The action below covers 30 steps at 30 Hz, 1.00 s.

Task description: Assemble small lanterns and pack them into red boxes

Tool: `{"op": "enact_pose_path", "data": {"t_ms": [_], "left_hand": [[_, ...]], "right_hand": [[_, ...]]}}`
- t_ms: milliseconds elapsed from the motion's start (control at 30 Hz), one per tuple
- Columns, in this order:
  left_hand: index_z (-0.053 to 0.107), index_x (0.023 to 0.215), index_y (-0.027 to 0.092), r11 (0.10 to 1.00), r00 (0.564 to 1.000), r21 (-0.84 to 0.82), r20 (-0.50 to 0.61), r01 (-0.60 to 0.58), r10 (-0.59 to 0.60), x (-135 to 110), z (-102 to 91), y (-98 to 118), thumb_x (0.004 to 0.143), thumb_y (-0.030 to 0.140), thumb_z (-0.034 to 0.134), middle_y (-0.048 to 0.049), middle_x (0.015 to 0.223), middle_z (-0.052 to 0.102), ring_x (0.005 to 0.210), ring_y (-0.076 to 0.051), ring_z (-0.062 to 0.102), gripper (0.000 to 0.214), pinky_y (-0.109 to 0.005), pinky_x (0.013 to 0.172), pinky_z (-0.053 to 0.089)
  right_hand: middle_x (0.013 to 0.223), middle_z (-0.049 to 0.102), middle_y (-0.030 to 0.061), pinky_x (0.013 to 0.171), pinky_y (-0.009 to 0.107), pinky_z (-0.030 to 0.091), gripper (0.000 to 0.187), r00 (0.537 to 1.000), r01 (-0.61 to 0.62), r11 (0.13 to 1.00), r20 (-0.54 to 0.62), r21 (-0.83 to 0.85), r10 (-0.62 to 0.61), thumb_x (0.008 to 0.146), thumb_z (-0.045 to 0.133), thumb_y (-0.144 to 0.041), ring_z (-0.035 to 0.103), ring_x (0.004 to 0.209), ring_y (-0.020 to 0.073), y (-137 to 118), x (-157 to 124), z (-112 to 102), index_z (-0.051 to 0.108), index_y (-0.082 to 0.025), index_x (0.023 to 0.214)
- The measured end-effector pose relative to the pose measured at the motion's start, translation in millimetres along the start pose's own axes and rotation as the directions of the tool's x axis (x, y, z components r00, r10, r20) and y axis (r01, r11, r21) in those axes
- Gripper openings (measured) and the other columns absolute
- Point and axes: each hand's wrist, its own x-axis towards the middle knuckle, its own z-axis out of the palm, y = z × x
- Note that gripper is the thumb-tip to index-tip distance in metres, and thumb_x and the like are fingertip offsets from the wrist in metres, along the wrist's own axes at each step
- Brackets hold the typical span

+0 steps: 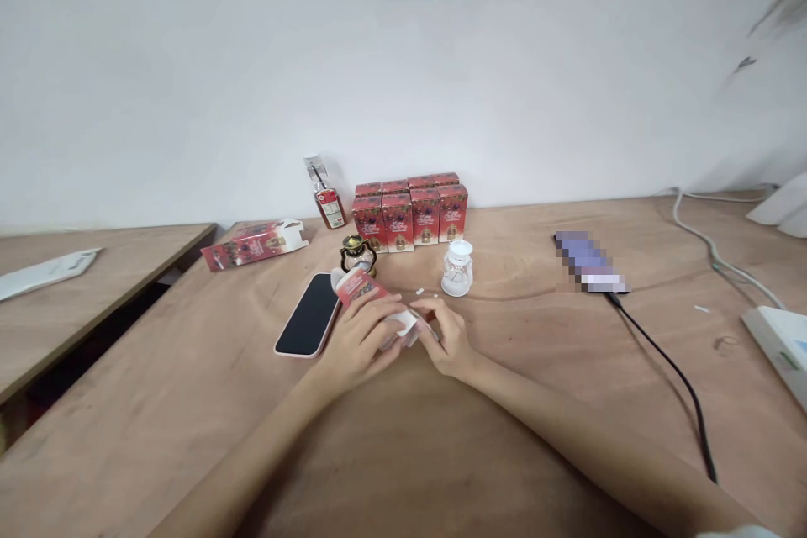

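Note:
A small red printed carton (pixel 360 287) lies tilted in my left hand (pixel 366 342), whose fingers wrap over it. At the carton's near end, white flaps (pixel 403 321) stick out, and my right hand (pixel 446 338) pinches at them with thumb and forefinger. Just beyond the carton stands a black and gold mini lantern (pixel 357 254), partly hidden by it. A white mini lantern (pixel 458 269) stands upright behind my right hand. Whether anything is inside the carton cannot be seen.
Several red boxes (pixel 409 217) stand in rows by the wall. A flattened red carton (pixel 255 245) and a bottle (pixel 329 206) are to their left. A dark-screened phone (pixel 308 315) lies beside my left hand; another phone (pixel 589 262) with a black cable lies right.

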Motion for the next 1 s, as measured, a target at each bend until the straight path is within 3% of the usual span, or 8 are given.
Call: {"op": "enact_pose_path", "data": {"t_ms": [100,200,300,433,533,633,767,1000], "left_hand": [[0.055,0.098,0.019,0.995,0.997,0.099,-0.080,0.014,-0.006,-6,2.9,4,0.078,0.020,0.064,-0.0092,0.102,0.065,0.102,-0.022,0.062,0.022,-0.043,0.093,0.047],[0.055,0.102,0.019,0.984,0.992,0.163,-0.120,0.066,-0.047,-14,8.6,5,0.075,0.033,0.069,-0.0132,0.109,0.063,0.105,-0.026,0.060,0.034,-0.046,0.092,0.046],[0.054,0.099,0.020,0.972,0.982,0.192,-0.156,0.133,-0.104,-20,15.1,4,0.074,0.031,0.070,-0.0140,0.114,0.060,0.107,-0.026,0.059,0.031,-0.049,0.094,0.044],[0.053,0.095,0.020,0.973,0.971,0.159,-0.201,0.166,-0.133,-26,18.9,3,0.074,0.021,0.069,-0.0119,0.111,0.060,0.106,-0.024,0.059,0.026,-0.048,0.095,0.043],[0.053,0.092,0.020,0.981,0.975,0.127,-0.183,0.150,-0.125,-28,18.6,4,0.074,0.018,0.067,-0.0105,0.108,0.060,0.105,-0.023,0.059,0.023,-0.047,0.094,0.043],[0.053,0.090,0.021,0.981,0.979,0.121,-0.158,0.150,-0.130,-29,18.1,5,0.076,0.017,0.064,-0.0091,0.107,0.060,0.103,-0.021,0.059,0.018,-0.047,0.095,0.043],[0.053,0.089,0.021,0.985,0.987,0.103,-0.105,0.136,-0.125,-28,17.3,6,0.079,0.017,0.060,-0.0085,0.109,0.060,0.103,-0.020,0.059,0.012,-0.046,0.096,0.042],[0.057,0.096,0.022,0.992,0.996,0.096,-0.014,0.088,-0.087,-30,17.0,2,0.078,0.025,0.062,-0.0102,0.111,0.061,0.108,-0.022,0.057,0.019,-0.043,0.097,0.042]], "right_hand": [[0.084,0.063,0.0041,0.065,0.025,0.051,0.016,0.995,-0.100,0.994,-0.017,0.050,0.101,0.092,0.041,-0.020,0.062,0.072,0.0140,0,1,-1,0.054,-0.019,0.101],[0.085,0.064,0.0045,0.066,0.026,0.052,0.015,0.993,-0.110,0.990,-0.026,0.083,0.112,0.092,0.042,-0.021,0.063,0.074,0.0145,0,0,0,0.054,-0.019,0.100],[0.091,0.064,0.0061,0.067,0.027,0.053,0.019,0.999,-0.045,0.991,0.004,0.125,0.045,0.092,0.042,-0.021,0.063,0.077,0.0147,1,-1,1,0.051,-0.020,0.108],[0.091,0.060,0.0066,0.064,0.029,0.052,0.024,0.990,0.124,0.978,0.048,0.170,-0.134,0.091,0.045,-0.024,0.059,0.077,0.0160,1,-1,-2,0.049,-0.021,0.114],[0.089,0.054,0.0068,0.064,0.030,0.051,0.022,0.966,0.163,0.965,0.168,0.204,-0.199,0.091,0.044,-0.027,0.055,0.076,0.0165,2,-1,-4,0.053,-0.020,0.109],[0.088,0.053,0.0064,0.066,0.030,0.051,0.019,0.956,0.123,0.969,0.237,0.214,-0.174,0.089,0.046,-0.020,0.054,0.077,0.0161,2,0,-5,0.055,-0.019,0.105],[0.090,0.049,0.0063,0.071,0.032,0.050,0.016,0.954,0.052,0.981,0.282,0.187,-0.104,0.085,0.048,-0.016,0.053,0.080,0.0167,1,2,-5,0.055,-0.019,0.099],[0.105,0.047,0.0103,0.087,0.041,0.048,0.015,0.954,-0.043,0.983,0.298,0.177,-0.012,0.081,0.061,-0.030,0.052,0.101,0.0227,2,5,-5,0.050,-0.020,0.084]]}}
